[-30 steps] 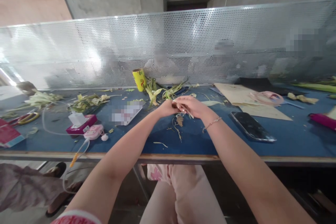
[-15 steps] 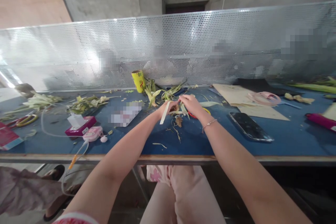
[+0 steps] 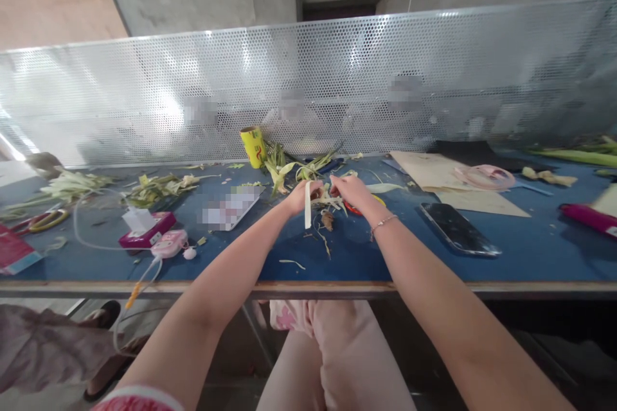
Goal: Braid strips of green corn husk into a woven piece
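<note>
Over the middle of the blue table, my left hand [image 3: 303, 197] is closed on a flat pale strip [image 3: 308, 207] that hangs down from it. My right hand [image 3: 351, 191], fingers bent into a pinch, is just to its right; what lies between its fingertips is hidden. Thin whitish leaf pieces [image 3: 332, 202] show between and below the hands. A small brown clump [image 3: 328, 221] with stringy ends lies beneath them. Partly behind my right hand is a red and yellow ring-shaped thing [image 3: 355, 210], probably scissor handles. Green-yellow leaves [image 3: 279, 170] lie behind the hands.
A yellow roll [image 3: 253, 148] stands near the perforated metal screen [image 3: 318, 90]. To the right are a phone [image 3: 457, 229], beige sheets [image 3: 434, 180] and a pink tape roll [image 3: 484, 176]. At left are a tissue pack [image 3: 147, 230], a pink cabled device [image 3: 168, 243] and leaf heaps [image 3: 161, 191].
My hands have moved slightly apart. The pale strip has swung from a slant to nearly upright and shifted right. The other things on the table stay put.
</note>
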`<state>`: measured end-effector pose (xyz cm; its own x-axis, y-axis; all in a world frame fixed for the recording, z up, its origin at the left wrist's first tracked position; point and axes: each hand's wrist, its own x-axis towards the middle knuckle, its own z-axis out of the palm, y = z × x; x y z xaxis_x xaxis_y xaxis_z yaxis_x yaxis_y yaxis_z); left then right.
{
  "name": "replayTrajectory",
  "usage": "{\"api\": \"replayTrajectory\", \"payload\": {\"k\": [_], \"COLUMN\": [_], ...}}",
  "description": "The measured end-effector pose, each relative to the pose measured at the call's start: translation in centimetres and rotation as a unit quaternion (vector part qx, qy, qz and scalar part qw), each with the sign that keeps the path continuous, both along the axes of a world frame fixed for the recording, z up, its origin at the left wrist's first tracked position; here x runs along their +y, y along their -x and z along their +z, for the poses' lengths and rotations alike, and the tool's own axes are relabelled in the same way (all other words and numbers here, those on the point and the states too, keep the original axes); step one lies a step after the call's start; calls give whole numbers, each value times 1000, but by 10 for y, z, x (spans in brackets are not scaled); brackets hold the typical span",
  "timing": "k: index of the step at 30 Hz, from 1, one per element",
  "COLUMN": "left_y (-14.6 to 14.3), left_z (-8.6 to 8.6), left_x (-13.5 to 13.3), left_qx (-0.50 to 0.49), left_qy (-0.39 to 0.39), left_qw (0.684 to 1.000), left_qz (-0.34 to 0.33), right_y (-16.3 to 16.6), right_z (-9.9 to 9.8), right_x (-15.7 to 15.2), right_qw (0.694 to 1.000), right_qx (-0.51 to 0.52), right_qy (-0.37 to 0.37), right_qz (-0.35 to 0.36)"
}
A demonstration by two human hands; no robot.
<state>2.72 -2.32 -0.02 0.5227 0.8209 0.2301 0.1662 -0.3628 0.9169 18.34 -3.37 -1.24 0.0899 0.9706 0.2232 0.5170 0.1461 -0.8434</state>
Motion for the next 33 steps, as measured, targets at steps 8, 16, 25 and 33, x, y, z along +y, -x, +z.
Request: {"api": "replayTrajectory", "payload": {"k": [8,16,25,33], "left_y": [-2,-2,-5,-2], "left_z": [-8,-11,1,-4], "left_x": [2,5,1,9], "left_qx": [13,-44,-164,-194], "left_qy": [57,165,171,165], "left_qw": [994,980,971,967], "left_qz": [-92,-104,-40,-5], "right_y": [6,2,-1,5], "right_z": [-12,3,2,-2], "right_x": [12,4,6,5], "right_qw": [969,938,927,949], "right_qx": [233,334,358,303], "right_qy": [21,-54,-89,2], "right_qz": [80,75,60,83]}}
